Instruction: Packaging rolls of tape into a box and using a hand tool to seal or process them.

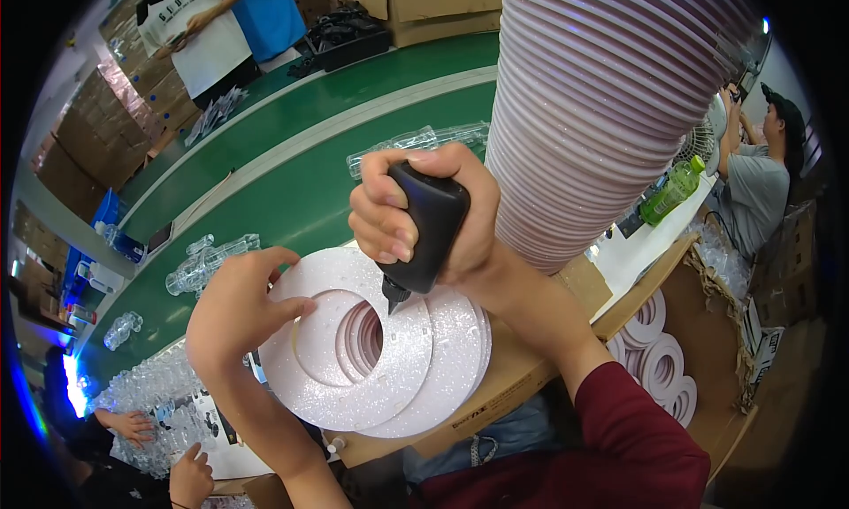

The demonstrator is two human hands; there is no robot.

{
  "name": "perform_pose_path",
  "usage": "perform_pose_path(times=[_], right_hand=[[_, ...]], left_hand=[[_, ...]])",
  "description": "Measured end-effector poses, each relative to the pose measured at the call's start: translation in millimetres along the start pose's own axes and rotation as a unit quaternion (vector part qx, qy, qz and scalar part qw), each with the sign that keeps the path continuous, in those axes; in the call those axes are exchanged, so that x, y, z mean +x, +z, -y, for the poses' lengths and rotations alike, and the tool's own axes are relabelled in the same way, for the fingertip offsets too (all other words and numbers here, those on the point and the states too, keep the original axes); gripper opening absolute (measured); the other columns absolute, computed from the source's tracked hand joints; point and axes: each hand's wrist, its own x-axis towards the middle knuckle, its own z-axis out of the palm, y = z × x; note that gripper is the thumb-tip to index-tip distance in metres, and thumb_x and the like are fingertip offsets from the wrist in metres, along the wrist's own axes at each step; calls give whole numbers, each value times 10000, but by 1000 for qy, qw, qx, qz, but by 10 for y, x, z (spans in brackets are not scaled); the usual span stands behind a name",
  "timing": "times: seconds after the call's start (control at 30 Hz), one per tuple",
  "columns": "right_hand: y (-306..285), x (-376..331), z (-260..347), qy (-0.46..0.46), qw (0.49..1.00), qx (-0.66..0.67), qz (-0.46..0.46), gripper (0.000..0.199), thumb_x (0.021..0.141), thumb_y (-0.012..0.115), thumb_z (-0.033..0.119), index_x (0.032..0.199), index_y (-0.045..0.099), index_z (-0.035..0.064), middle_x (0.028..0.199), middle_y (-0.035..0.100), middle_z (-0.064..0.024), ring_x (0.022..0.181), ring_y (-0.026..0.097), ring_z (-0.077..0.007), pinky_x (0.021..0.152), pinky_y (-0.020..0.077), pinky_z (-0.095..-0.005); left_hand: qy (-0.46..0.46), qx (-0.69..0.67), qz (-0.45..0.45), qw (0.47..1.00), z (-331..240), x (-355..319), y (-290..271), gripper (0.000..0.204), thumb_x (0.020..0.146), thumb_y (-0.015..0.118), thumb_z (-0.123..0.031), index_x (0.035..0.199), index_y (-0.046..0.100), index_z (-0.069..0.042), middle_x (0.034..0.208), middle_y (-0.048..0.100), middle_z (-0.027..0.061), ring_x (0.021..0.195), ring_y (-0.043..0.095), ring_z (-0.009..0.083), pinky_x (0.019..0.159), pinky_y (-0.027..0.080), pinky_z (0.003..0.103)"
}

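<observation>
My right hand [478,217] is wrapped around a black squeeze bottle [432,235], tilted with its narrow nozzle pointing down. The nozzle tip is just over the top glittery pale pink ring [402,359]; whether it touches I cannot tell. My left hand [234,306] grips that ring at its left side, thumb on the upper face, other fingers partly hidden. More such rings [464,367] lie beneath it, shifted to the right, with their round holes partly showing. A cardboard box [495,394] is under the rings.
A tall stack of pale pink rings [566,137] rises beyond my right hand. Clear plastic pieces [212,261] lie on the green table [292,199]. An open carton [707,359] with rings stands at right, near a green bottle [672,192]. Another person's hands [133,428] are at lower left.
</observation>
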Motion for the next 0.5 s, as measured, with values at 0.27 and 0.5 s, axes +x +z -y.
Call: perform_pose_path(times=[0.27,0.5], right_hand=[[-16,5,-7,-1,1000,-14,-8,313,875,385,348,735,444,75,550,453,-27,472,419,-138,508,394,-280],[-47,53,20,-38,999,-15,-5,330,898,373,361,753,443,73,575,460,-36,504,434,-154,546,405,-297]], left_hand=[[-5,4,1,1000,-21,3,-3,517,631,864,-197,1087,681,-35,879,693,155,743,647,267,701,523,364],[-5,8,-2,1000,-35,8,0,522,631,866,-189,1095,682,-38,884,693,154,743,645,266,702,522,364]])
